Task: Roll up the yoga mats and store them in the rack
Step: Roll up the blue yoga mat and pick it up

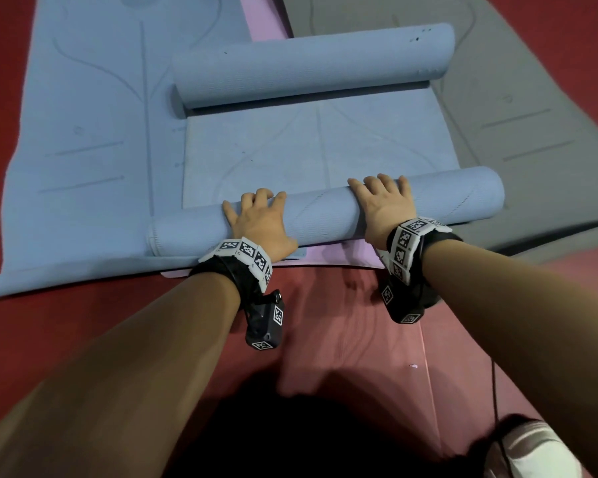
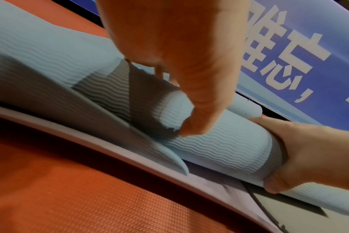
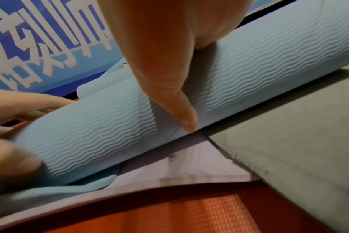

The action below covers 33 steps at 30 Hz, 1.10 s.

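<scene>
1. Red textured floor (image 1: 342, 332): nearest.
2. Left hand (image 1: 259, 222), right hand (image 1: 385, 205): set apart, fingers curled over the near rolled end of the light-blue ribbed foam yoga mat (image 1: 325, 210).
3. Its flat middle (image 1: 308, 150), beyond the roll.
4. Far rolled end (image 1: 308, 69), farthest.

— What's underfoot?
— A red floor (image 1: 342, 339), with mats spread over it.
— Which ones?
— A pink mat (image 1: 328, 258) as the landmark: its near edge shows on the floor. A flat blue mat (image 1: 83, 139) lies left of it, overlapping its side. A grey mat (image 1: 532, 115) lies right of it.
— Anything else touching the floor?
— Can't tell for sure.
</scene>
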Motion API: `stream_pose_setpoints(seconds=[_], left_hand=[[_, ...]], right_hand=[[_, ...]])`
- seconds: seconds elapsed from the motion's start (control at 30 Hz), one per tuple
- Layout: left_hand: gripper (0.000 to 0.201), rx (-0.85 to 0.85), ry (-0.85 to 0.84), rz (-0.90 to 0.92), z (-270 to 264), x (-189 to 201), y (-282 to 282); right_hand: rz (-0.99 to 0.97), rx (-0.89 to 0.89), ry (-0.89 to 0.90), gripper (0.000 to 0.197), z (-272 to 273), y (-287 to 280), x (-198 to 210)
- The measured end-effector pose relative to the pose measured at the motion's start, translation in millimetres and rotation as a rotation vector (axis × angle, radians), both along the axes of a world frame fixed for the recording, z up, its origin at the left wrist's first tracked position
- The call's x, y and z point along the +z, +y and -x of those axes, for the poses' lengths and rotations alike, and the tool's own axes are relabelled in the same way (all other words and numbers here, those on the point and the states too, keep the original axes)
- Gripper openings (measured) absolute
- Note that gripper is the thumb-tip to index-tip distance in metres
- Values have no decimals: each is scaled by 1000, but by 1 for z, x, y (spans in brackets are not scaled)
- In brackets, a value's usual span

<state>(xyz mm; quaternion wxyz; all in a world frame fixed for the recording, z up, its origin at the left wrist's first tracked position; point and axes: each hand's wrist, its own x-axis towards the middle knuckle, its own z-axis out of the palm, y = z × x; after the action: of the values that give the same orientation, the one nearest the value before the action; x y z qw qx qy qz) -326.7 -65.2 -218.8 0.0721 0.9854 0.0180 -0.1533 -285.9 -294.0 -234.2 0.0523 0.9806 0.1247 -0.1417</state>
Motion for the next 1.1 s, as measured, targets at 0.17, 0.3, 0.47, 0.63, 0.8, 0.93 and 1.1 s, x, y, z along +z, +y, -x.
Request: stream_pose_setpoints(seconds=[0.17,0.3,0.47,0.63,0.8,0.93,1.1], left_hand=[[84,-60,-8,-71,6,6,3],[87,-88,27,-128,19,22,3],[109,-132,-11,-181,39,52,10],[111,-183,-88,-222,60,80,9],[104,-262,-95,-252,81,89,-2],[107,-274,-11,-239,98,81,-4],[104,-283,53,-237,112,67,-7]], right_hand=[[39,46,-52,80,8,2,13],[55,66,-51,79,27,4,28],[36,38,-77,70,50,6,68],[-38,-5,-58,72,80,-1,92],[-78,-9,24,85,105,-20,97],[-24,32,65,84,119,-23,92],[1,40,100,84,129,-21,79]])
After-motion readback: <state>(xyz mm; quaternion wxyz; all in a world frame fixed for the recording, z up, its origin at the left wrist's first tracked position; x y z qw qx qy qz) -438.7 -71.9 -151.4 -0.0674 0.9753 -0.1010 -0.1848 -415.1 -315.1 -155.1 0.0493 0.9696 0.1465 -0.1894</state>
